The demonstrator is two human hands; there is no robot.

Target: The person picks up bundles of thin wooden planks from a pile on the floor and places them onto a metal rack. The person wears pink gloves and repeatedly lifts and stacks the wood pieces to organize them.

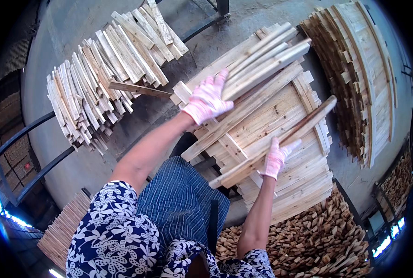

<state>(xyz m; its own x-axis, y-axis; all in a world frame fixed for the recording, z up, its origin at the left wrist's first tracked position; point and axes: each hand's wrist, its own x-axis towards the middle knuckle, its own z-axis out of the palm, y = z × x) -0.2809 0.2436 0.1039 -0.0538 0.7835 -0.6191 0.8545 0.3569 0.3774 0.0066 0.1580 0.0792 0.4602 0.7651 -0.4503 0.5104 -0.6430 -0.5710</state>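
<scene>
My left hand [208, 98], in a pink and white glove, grips the near ends of several wooden slats [266, 67], its thumb and fingers spread around the bundle. My right hand [276, 160], gloved alike, is closed on a long wooden slat [310, 121] with a dark brown edge, held slantwise over the stack. Beneath both hands lies a stack of pale boards [280, 113] with cross battens. Another loose slat [243, 111] rests across it between my hands. The undersides of my fingers are hidden.
At the left, a pile of loose slats [118, 55] lies over a dark metal frame [41, 123]; one slat [139, 89] juts toward my left hand. A tall board stack [355, 83] stands at the right. Many short wood pieces [304, 236] are packed close below the stack.
</scene>
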